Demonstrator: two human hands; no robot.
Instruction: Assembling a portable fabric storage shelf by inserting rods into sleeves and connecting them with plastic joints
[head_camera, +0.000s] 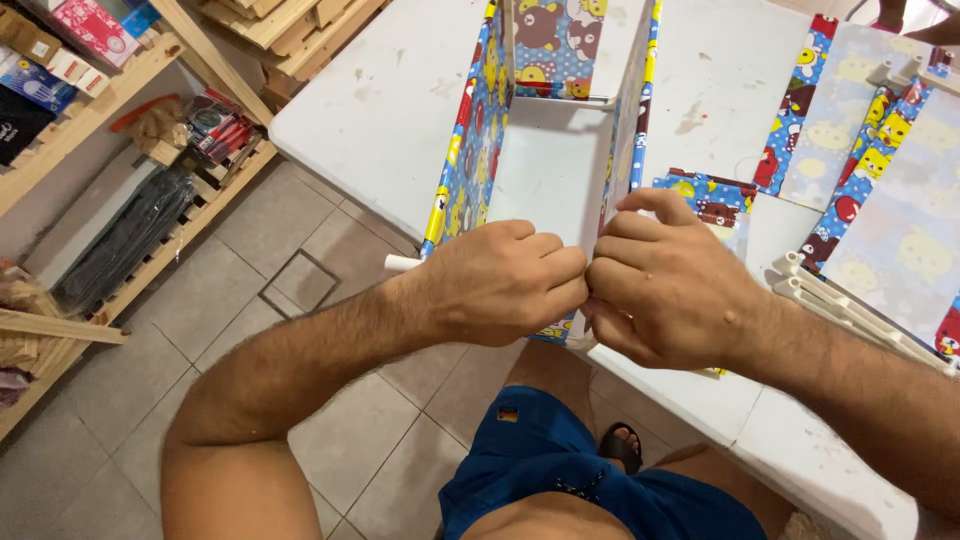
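1. Both our hands meet at the near end of the cartoon-print box frame (545, 150) on the white counter (390, 110).
2. Our left hand (500, 285) is curled shut on its near edge; our right hand (665, 285) pinches it too.
3. More printed panels (880, 180) lie to the right.

The head camera is looking steeply down — hovering close above the white table (380, 110), facing its near edge.
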